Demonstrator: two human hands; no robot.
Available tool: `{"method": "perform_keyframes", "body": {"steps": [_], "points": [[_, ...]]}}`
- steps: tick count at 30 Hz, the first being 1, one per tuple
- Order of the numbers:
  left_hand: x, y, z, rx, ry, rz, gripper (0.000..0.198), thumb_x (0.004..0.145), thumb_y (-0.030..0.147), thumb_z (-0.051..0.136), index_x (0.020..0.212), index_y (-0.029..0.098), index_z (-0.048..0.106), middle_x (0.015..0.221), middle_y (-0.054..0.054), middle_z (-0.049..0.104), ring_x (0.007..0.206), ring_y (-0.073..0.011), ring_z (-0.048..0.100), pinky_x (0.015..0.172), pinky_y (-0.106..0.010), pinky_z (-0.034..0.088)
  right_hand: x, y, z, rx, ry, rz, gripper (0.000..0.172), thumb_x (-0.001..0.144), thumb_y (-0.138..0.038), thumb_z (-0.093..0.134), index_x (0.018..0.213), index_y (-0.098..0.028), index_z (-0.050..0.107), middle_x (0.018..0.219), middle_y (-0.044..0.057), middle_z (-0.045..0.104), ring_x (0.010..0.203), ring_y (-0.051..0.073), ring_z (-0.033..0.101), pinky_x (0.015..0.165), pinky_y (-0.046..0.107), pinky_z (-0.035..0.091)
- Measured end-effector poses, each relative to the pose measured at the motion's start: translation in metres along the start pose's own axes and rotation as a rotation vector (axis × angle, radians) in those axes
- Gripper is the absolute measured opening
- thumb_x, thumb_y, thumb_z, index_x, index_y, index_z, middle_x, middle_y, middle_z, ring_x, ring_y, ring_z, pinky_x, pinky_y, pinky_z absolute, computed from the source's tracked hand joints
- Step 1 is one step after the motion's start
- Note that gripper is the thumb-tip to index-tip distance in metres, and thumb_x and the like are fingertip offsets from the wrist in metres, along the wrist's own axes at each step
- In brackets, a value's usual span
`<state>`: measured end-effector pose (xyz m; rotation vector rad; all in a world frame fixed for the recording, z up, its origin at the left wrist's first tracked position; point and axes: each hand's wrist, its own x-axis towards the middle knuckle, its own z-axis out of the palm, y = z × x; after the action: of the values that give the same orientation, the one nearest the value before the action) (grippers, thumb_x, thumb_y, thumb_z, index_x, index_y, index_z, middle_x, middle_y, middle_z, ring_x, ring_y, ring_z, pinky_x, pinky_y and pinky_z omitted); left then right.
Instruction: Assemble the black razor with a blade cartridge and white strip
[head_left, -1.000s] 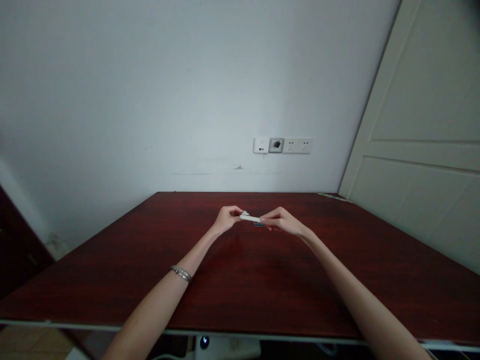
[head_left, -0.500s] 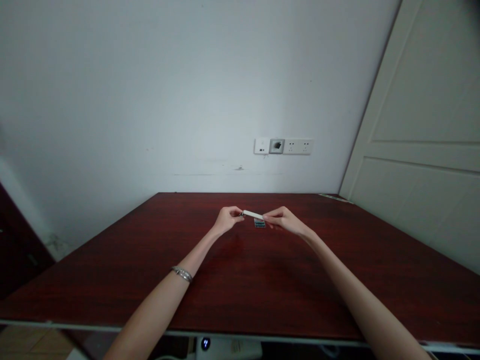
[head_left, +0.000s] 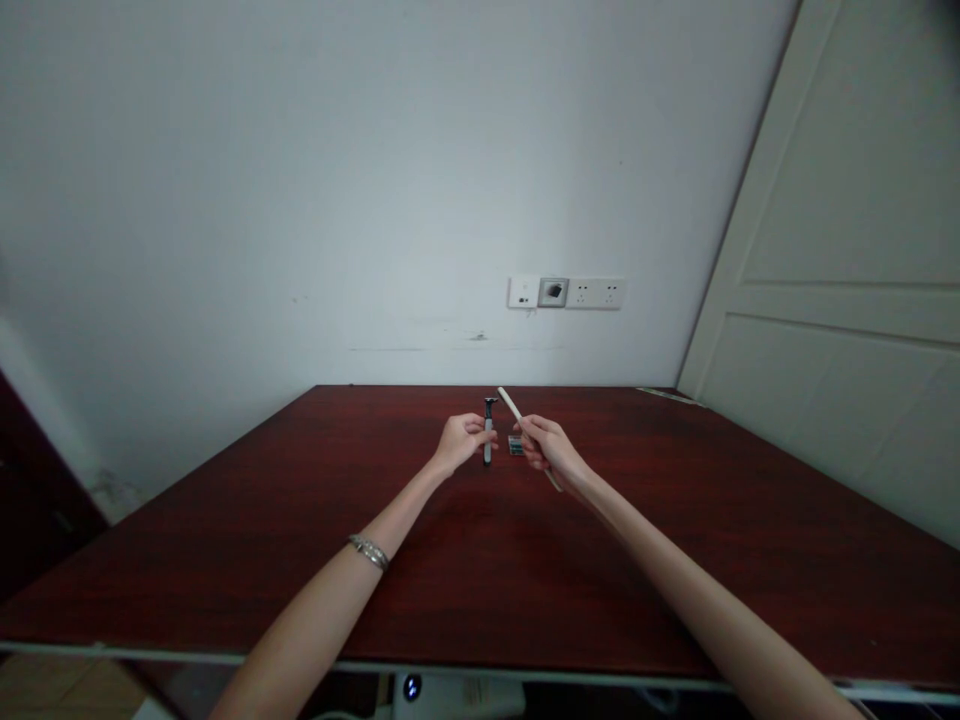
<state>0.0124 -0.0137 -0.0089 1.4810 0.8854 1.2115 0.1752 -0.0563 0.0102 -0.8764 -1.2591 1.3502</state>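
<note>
In the head view, my left hand [head_left: 459, 443] is closed on a razor [head_left: 488, 440]. The razor stands nearly upright, dark head at the top and grey-and-black handle hanging below my fingertips. My right hand [head_left: 551, 448] is wrapped round a long, thin, whitish stick [head_left: 509, 403], whose far end leans up and left; its kind is unclear. The stick's lower end shows below the palm. Between the hands, a small flat dark pack with light stripes [head_left: 515, 446] lies on the table, partly hidden by my right fingers.
The dark red wooden table [head_left: 420, 560] reaches back to a white wall [head_left: 300, 200]. Wall sockets [head_left: 596, 293] sit above its rear edge. A pale panelled door [head_left: 847, 250] stands at the right. Below the front edge is a white device [head_left: 457, 698] with a lit display.
The whitish stick, earlier lying across between both hands, is now tilted upward in my right hand alone. The razor has come into view, upright in my left hand.
</note>
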Motion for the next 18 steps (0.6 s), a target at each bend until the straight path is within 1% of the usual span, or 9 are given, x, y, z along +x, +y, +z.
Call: {"method": "perform_keyframes", "body": {"steps": [3,8,10,15,18], "points": [[0.002,-0.002,-0.001,0.0,-0.01,0.032,0.023,0.06,0.022,0.073,0.073,0.01,0.058,0.064,-0.006,0.065,0.057,-0.0184,0.064,0.052,-0.026,0.049,0.001,0.002,0.005,-0.01,-0.006,0.014,0.03,0.07,-0.045,0.056,0.075,-0.018,0.045,0.045,-0.01,0.034,0.032,0.001,0.022,0.033,0.014,0.01],[0.003,-0.007,-0.003,0.054,-0.016,0.067,0.019,0.061,0.019,0.071,0.07,0.009,0.058,0.063,-0.006,0.065,0.055,-0.0185,0.064,0.052,-0.026,0.049,-0.004,0.022,0.016,-0.061,0.075,0.018,0.03,0.075,-0.048,0.049,0.075,-0.019,0.04,0.046,-0.011,0.034,0.032,0.002,0.025,0.031,0.014,0.014],[0.003,-0.008,-0.004,0.062,-0.018,0.073,0.019,0.061,0.018,0.071,0.069,0.009,0.057,0.062,-0.007,0.065,0.055,-0.0185,0.064,0.052,-0.027,0.049,-0.007,0.026,0.021,-0.056,0.083,0.02,0.03,0.076,-0.049,0.048,0.075,-0.02,0.039,0.046,-0.011,0.033,0.032,0.002,0.025,0.031,0.014,0.015],[0.004,-0.008,-0.004,0.048,-0.018,0.088,0.022,0.059,0.021,0.073,0.069,0.009,0.057,0.062,-0.006,0.065,0.055,-0.0181,0.064,0.052,-0.027,0.049,-0.005,0.022,0.026,-0.008,0.099,-0.024,0.031,0.075,-0.049,0.049,0.075,-0.02,0.039,0.046,-0.011,0.032,0.032,0.001,0.023,0.031,0.014,0.014],[0.005,-0.01,-0.005,0.036,-0.022,0.087,0.024,0.058,0.022,0.074,0.069,0.009,0.058,0.063,-0.005,0.065,0.055,-0.0176,0.064,0.053,-0.027,0.049,-0.005,0.022,0.031,-0.012,0.097,-0.017,0.03,0.076,-0.049,0.048,0.074,-0.02,0.039,0.046,-0.011,0.033,0.032,0.001,0.023,0.031,0.014,0.014]]}}
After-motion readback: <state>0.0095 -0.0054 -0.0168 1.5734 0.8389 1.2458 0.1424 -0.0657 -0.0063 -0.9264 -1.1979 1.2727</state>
